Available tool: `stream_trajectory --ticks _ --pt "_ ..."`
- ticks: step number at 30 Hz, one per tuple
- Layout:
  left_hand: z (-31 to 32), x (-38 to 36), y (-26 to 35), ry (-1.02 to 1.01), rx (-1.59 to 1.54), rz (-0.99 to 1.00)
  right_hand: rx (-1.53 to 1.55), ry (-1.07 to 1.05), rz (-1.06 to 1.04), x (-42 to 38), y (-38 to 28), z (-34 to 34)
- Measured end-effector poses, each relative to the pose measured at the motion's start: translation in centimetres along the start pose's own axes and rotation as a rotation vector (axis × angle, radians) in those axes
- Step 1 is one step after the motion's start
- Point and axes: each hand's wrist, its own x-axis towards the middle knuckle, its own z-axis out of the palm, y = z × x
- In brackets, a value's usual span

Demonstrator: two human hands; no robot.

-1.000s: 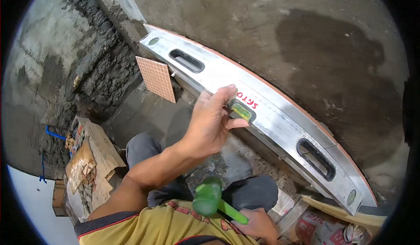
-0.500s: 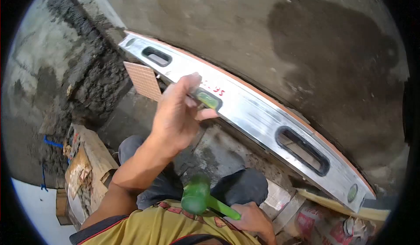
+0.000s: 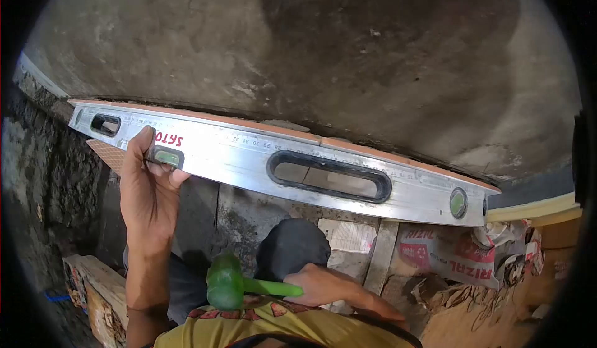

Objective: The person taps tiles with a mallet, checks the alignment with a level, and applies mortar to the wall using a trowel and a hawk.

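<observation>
A long silver spirit level (image 3: 233,171) lies against a row of thin orange tiles (image 3: 267,126) at the foot of the wall. My left hand (image 3: 149,196) grips its lower edge around the middle green vial (image 3: 166,157), thumb on the face and fingers partly hidden. My right hand (image 3: 317,284) is closed round the handle of a green mallet (image 3: 225,283), held low in front of my shirt. Below the level's left end, part of a patterned orange tile (image 3: 107,155) sticks out.
A grey plastered wall (image 3: 186,43) with a dark damp patch rises beyond the level. A torn cement bag (image 3: 451,255) and a wooden strip (image 3: 380,258) lie at the lower right. Rough mortar (image 3: 62,180) and a cardboard-like box (image 3: 99,286) are on the left.
My view has turned and shifted right, so the level now looks flatter. My left hand still grips it near the middle vial. The mallet stays in my right hand.
</observation>
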Motion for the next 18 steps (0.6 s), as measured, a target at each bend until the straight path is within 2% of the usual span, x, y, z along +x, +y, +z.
stream_trajectory --ticks 4,6,7,8,10,11,13,14,15,16,17,18 --pt "1.4 -0.5 0.7 0.064 -0.004 -0.035 -0.098 -0.002 -0.037 0.9 1.1 0.0" --pt "2.2 -0.9 1.3 0.073 0.103 -0.088 -0.181 0.017 -0.092 1.3 0.8 -0.3" --pt "2.1 -1.2 1.8 0.086 0.155 -0.117 -0.199 0.014 -0.053 1.5 1.2 -0.4" --pt "1.4 -1.1 2.0 0.001 0.12 -0.161 -0.215 0.018 -0.015 2.0 1.8 -0.5" --pt "0.4 -0.8 1.9 0.019 0.073 -0.161 -0.2 0.016 0.16 2.6 0.2 -1.0" --pt "0.7 -0.9 2.2 0.024 0.049 -0.173 -0.298 0.018 0.117 3.1 0.6 -1.3" --pt "2.7 -0.6 3.2 0.087 0.142 -0.185 -0.339 0.04 0.259 4.5 -0.7 -1.8" --pt "2.0 -0.6 2.9 0.111 0.143 -0.209 -0.324 0.034 0.253 5.5 -2.4 -2.4" --pt "1.3 -0.6 2.5 0.141 0.144 -0.214 -0.448 0.099 0.19 6.2 -0.2 -1.3" --pt "0.9 -0.5 2.5 0.076 0.054 -0.265 -0.452 -0.003 0.268 7.7 -3.9 -2.7" --pt "1.4 -0.8 2.4 0.174 0.125 -0.228 -0.47 -0.001 0.238 8.5 -4.6 -1.9" --pt "2.2 -0.7 2.7 0.17 0.106 -0.24 -0.498 0.0 0.193 9.7 -4.2 -1.6"
